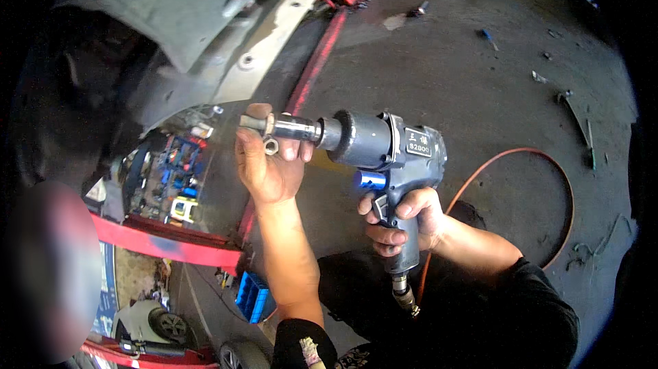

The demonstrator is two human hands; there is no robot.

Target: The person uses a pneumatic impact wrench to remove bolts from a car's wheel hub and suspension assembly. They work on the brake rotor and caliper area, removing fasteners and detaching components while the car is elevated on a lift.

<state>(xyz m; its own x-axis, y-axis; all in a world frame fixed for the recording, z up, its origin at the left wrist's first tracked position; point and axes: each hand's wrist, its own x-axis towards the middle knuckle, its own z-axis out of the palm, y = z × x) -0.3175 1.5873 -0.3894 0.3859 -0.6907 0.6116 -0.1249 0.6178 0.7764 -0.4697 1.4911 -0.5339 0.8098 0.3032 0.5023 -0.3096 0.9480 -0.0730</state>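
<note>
In my right hand [404,221] is the handle of a dark grey air impact wrench [363,137], with the index finger near its trigger. A long black socket [296,127] sits on the wrench's nose and points left. My left hand [274,170] is closed around the socket's far end, its palm turned up. At that end is a short metal piece like a bolt [253,123], between thumb and fingers. A metal nut [271,146] lies against the fingers just below. A blue cylinder [369,180] stands out below the wrench body.
An orange air hose [507,156] loops over the dark floor on the right. At upper left a raised car body panel [185,12] overhangs. Red lift beams [171,244] run at left. A blue crate [252,297] stands low, and several loose tools lie on the floor.
</note>
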